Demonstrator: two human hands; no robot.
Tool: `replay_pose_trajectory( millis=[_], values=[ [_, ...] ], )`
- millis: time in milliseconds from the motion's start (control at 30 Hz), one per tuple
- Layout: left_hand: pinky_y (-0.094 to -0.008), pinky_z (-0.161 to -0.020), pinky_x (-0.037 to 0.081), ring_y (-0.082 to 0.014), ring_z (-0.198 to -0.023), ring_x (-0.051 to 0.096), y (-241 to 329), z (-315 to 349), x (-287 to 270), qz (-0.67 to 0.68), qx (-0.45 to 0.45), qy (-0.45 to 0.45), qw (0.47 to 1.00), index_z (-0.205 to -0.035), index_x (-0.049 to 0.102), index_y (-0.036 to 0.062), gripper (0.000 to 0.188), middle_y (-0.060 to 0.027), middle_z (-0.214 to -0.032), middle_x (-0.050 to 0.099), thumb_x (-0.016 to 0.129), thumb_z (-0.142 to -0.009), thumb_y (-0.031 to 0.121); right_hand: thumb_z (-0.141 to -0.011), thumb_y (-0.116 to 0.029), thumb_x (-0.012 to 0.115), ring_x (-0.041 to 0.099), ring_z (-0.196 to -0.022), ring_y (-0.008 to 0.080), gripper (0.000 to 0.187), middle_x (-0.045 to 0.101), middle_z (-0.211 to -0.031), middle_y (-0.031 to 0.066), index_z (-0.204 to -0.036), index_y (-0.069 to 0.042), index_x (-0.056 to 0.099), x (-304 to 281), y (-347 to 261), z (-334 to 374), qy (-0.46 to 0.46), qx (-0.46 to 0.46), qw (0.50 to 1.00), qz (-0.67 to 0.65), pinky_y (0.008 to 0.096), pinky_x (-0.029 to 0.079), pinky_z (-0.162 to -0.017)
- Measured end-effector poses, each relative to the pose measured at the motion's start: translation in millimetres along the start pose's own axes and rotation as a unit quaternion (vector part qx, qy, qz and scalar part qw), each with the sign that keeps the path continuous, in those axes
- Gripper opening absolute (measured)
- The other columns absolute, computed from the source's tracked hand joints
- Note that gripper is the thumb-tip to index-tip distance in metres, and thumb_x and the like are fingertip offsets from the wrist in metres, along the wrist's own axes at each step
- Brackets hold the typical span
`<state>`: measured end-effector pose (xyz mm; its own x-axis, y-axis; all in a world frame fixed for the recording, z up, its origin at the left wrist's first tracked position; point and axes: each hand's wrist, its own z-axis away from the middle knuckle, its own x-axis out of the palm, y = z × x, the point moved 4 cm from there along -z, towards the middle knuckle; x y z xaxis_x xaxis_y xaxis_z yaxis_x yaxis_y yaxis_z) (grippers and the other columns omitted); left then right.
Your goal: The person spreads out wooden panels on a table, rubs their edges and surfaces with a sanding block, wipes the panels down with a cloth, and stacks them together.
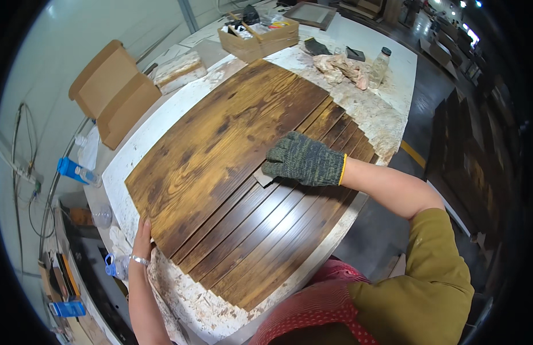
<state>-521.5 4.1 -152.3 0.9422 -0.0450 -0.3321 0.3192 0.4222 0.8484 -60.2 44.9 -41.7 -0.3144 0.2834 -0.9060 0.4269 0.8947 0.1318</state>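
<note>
A broad brown wood-grain board [220, 138] lies across the worktable. Several narrower dark strips [266, 224] of the same finish show in steps along its near right side. My right hand [306, 161], in a dark green knit glove with a yellow cuff, is closed on a small flat light-grey piece [263, 177]. That piece touches the board near where the strips begin; its kind cannot be made out. My bare left hand [143, 238], with a bracelet at the wrist, rests at the board's left corner, fingers stretched along the edge.
The white worktable [401, 75] is stained and flaking. At its far side stand a cardboard box of odds and ends [260, 40], crumpled rags [344, 70] and a glass jar [379, 68]. On the left are an open carton [119, 95] and a blue-topped bottle [76, 171].
</note>
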Motion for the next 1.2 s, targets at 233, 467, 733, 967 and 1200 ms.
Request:
replay_pose_trajectory(
  millis=[233, 467, 733, 967, 1200],
  values=[
    [-0.039, -0.09, 0.043, -0.0222, -0.119, 0.043, 17.9, 13.0, 8.5, 0.051, 0.031, -0.023, 0.998, -0.137, 0.029, 0.0127, 0.057, -0.0085, -0.132, 0.041, 0.043, -0.092, 0.044, -0.069, -0.01, 0.06, 0.058, -0.086, 0.0262, 0.031, 0.058, -0.094, 0.0062, -0.1, -0.012, 0.058, -26.7, 96.7, 82.7, -0.125, 0.163, 0.974, 0.097, 0.0379, 0.045, -0.075],
    [-0.035, -0.098, 0.036, -0.0201, -0.121, 0.041, 21.6, 11.1, 8.8, 0.051, 0.019, -0.032, 0.998, -0.137, 0.031, 0.0089, 0.057, -0.0084, -0.134, 0.04, 0.043, -0.093, 0.042, -0.069, -0.011, 0.063, 0.058, -0.084, 0.0289, 0.032, 0.057, -0.089, 0.0087, -0.1, -0.012, 0.059, -52.7, 176.5, 153.0, -0.164, 0.335, 0.914, 0.163, 0.0404, 0.045, -0.07],
    [-0.0333, -0.083, 0.044, -0.0183, -0.107, 0.049, 10.2, 9.3, 1.7, 0.044, 0.017, 0.016, 0.999, -0.136, 0.033, 0.0137, 0.054, -0.0069, -0.123, 0.047, 0.041, -0.092, 0.044, -0.078, -0.018, 0.058, 0.056, -0.07, 0.0238, 0.015, 0.053, -0.072, 0.0088, -0.091, -0.01, 0.055, -35.6, -20.6, 12.1, -0.015, 0.109, 0.99, -0.091, 0.0403, 0.045, -0.067],
    [-0.0342, -0.101, 0.033, -0.0202, -0.123, 0.039, -2.4, 1.5, -1.6, 0.023, -0.013, 0.009, 1.0, -0.139, 0.026, 0.0059, 0.054, -0.0096, -0.136, 0.038, 0.04, -0.095, 0.035, -0.07, -0.015, 0.061, 0.052, -0.07, 0.0302, 0.018, 0.052, -0.074, 0.0124, -0.085, -0.007, 0.057, -19.0, 1.4, 61.1, -0.009, 0.205, 0.979, -0.019, 0.0422, 0.042, -0.062],
    [-0.0387, -0.09, 0.041, -0.0251, -0.124, 0.038, -8.6, -5.6, -7.6, -0.064, 0.055, 0.045, 0.995, -0.139, 0.029, 0.0116, 0.061, -0.0144, -0.134, 0.042, 0.042, -0.091, 0.046, -0.078, -0.024, 0.061, 0.053, -0.084, 0.0312, 0.037, 0.054, -0.092, 0.0154, -0.109, -0.003, 0.058, -28.0, -12.4, 30.6, 0.108, 0.283, 0.953, 0.018, 0.0401, 0.041, -0.074]
  ],
)
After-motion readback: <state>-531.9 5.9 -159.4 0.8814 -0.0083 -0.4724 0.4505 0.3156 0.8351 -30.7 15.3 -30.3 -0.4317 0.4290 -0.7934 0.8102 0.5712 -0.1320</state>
